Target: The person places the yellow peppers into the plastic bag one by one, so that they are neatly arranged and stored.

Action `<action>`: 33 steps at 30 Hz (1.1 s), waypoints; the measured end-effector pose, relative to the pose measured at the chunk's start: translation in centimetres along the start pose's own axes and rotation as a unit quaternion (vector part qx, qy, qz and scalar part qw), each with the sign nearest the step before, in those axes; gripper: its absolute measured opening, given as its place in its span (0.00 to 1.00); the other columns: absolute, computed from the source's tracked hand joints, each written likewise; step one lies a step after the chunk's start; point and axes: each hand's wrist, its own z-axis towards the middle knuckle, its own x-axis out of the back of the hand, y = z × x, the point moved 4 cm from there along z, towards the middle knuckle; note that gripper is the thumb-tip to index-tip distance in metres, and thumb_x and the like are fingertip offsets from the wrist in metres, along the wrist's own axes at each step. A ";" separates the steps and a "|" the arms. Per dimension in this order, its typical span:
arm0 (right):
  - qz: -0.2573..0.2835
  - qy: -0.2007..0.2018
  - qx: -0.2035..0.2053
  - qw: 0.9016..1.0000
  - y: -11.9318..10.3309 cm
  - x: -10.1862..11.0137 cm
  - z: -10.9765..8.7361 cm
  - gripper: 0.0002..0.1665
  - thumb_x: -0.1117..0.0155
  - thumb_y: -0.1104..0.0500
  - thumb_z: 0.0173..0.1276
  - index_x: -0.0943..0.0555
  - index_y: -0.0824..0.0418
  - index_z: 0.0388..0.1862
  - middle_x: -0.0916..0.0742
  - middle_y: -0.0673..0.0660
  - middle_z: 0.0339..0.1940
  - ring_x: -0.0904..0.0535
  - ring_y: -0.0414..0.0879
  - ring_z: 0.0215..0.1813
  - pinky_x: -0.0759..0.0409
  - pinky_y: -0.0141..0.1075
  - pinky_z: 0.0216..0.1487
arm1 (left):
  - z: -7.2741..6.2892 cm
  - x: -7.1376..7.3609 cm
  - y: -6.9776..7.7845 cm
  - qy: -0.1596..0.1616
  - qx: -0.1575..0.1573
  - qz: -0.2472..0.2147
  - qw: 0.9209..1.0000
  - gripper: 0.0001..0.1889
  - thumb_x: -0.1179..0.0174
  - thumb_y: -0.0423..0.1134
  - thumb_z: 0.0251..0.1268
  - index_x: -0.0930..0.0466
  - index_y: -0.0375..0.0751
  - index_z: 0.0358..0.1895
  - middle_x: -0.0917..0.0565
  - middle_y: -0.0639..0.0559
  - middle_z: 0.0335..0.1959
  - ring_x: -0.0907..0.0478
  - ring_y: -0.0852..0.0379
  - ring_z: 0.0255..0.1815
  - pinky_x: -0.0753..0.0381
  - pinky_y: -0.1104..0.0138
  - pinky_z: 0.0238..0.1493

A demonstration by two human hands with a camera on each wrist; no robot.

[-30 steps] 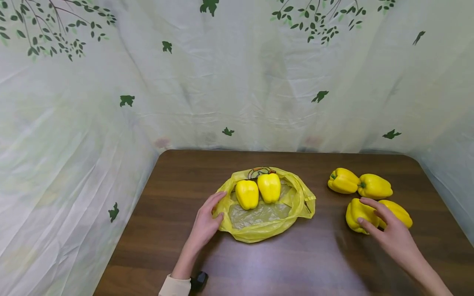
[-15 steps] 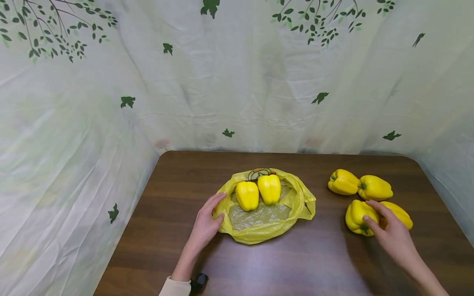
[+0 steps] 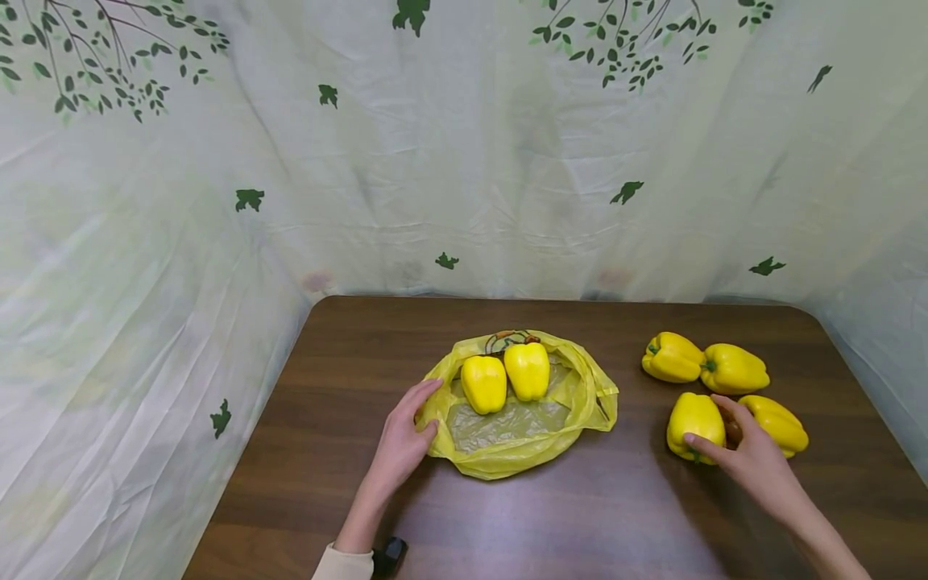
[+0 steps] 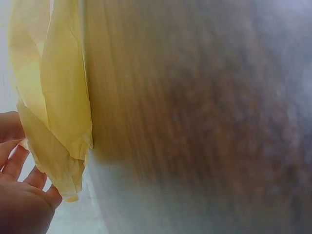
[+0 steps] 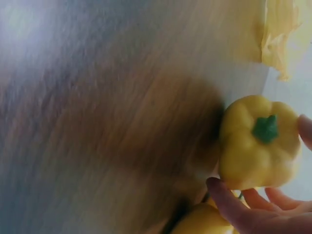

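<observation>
My left hand [image 3: 406, 428] holds the left rim of a yellow plastic bag [image 3: 500, 463]; the left wrist view shows its fingers against the bag's crumpled edge [image 4: 66, 97]. Two yellow bell peppers [image 3: 483, 385] lie inside the open bag, towards its back. Over on the right, my right hand [image 3: 757, 461] grips another yellow bell pepper [image 3: 696, 427], its digits on two sides of it. In the right wrist view this pepper [image 5: 243, 161] turns its green stem towards the camera. Just behind the right hand's fingers lies one more yellow pepper [image 3: 779, 425], partly hidden.
Two further yellow peppers [image 3: 734, 367] lie end to end at the back right of the brown wooden table [image 3: 377, 330]. A pale curtain [image 3: 464, 161] with leaf prints hangs behind the table and along its sides. A dark band [image 3: 390, 554] sits at the left wrist.
My right hand has closed on the front pepper and shifted it slightly left, away from the one beside it. The pepper has turned a little. My left hand and the bag stay put.
</observation>
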 end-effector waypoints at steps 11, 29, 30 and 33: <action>0.026 -0.012 -0.001 1.000 -0.4 -1.6 0.2 0.54 0.36 0.37 0.65 0.46 0.67 0.76 0.36 0.75 0.70 0.33 0.67 0.60 0.31 0.59 0.52 | 0.1 0.0 -0.1 0.001 -0.002 0.001 1.000 0.32 0.38 0.19 0.54 0.24 0.44 0.65 0.25 0.52 0.64 0.32 0.52 0.68 0.35 0.56 0.68; 0.084 0.020 0.005 0.996 -2.1 -2.1 0.4 0.62 0.30 0.39 0.61 0.54 0.67 0.76 0.36 0.75 0.71 0.34 0.63 0.62 0.30 0.50 0.56 | 0.0 0.0 0.1 -0.002 0.003 -0.002 1.000 0.32 0.38 0.19 0.54 0.24 0.44 0.65 0.26 0.51 0.64 0.33 0.50 0.69 0.35 0.55 0.68; 0.086 0.023 0.006 0.996 -2.3 -2.0 0.4 0.62 0.29 0.39 0.60 0.54 0.68 0.75 0.35 0.75 0.70 0.32 0.62 0.61 0.27 0.44 0.53 | 0.0 0.0 0.1 -0.003 0.005 -0.001 1.000 0.32 0.38 0.19 0.55 0.24 0.44 0.65 0.26 0.51 0.65 0.33 0.51 0.69 0.35 0.55 0.68; 0.088 0.033 0.024 0.995 -2.9 -1.7 0.5 0.59 0.28 0.42 0.60 0.52 0.69 0.72 0.31 0.74 0.67 0.29 0.58 0.55 0.26 0.27 0.41 | 0.0 0.0 0.0 -0.008 0.010 0.000 1.000 0.32 0.39 0.19 0.55 0.25 0.45 0.66 0.26 0.52 0.65 0.34 0.52 0.69 0.35 0.56 0.68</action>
